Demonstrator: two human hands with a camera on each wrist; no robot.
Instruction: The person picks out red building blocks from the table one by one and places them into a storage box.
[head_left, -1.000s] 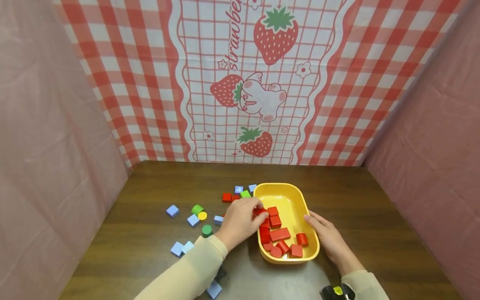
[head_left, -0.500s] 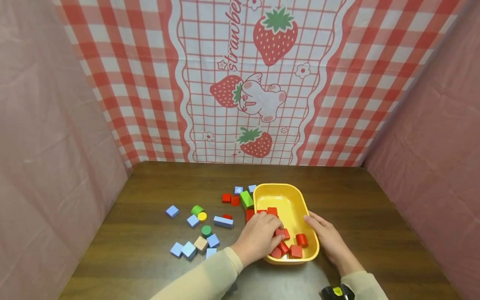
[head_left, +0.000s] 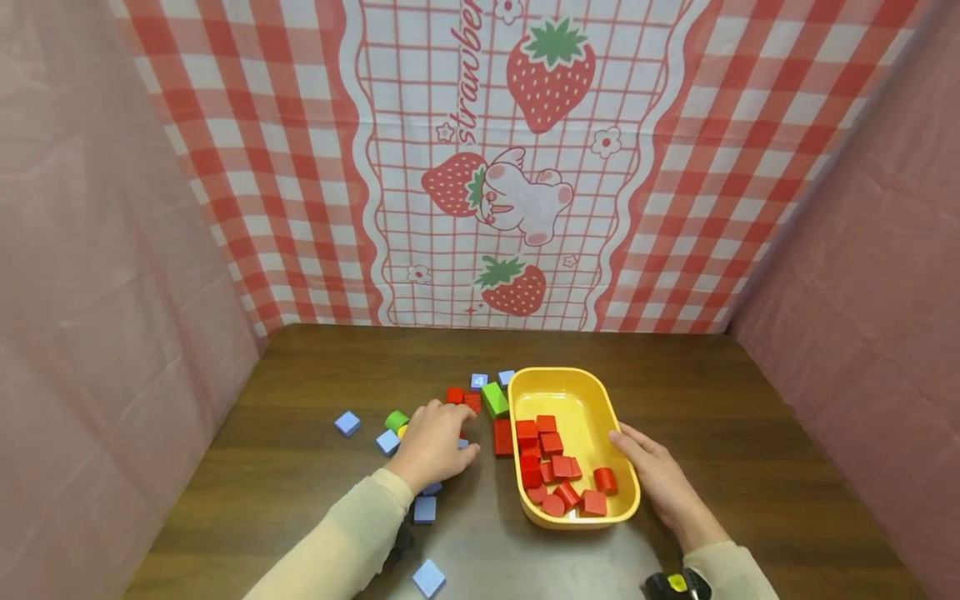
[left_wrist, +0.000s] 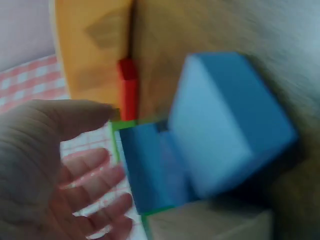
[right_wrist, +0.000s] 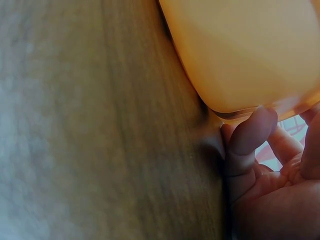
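My left hand [head_left: 433, 443] is over loose blocks left of the yellow tub [head_left: 570, 368]. In the left wrist view its thumb [left_wrist: 82, 116] and fingers stand apart with nothing gripped; a light blue block [left_wrist: 220, 125] and a red block [left_wrist: 128, 90] are close by. My right hand [head_left: 662, 475] holds the tub's right side, the thumb at the rim. Curled fingers [right_wrist: 255, 131] meet the orange-looking wall in the right wrist view. Several red blocks [head_left: 551, 443] lie inside the tub. Another red block [head_left: 503, 437] and a green block [head_left: 495, 400] sit against its left outside.
Two more red blocks [head_left: 472, 403] and a blue block marked 4 [head_left: 479, 381] lie behind my left hand. Farther left is a lone blue block [head_left: 347, 423]; another blue block [head_left: 429, 578] is near the front. A strawberry-print cloth [head_left: 495, 317] hangs at the table's back.
My left hand has gone from the tub's left edge into the tub, then back out left over the loose blocks. The red blocks inside lie differently. My right hand stays put.
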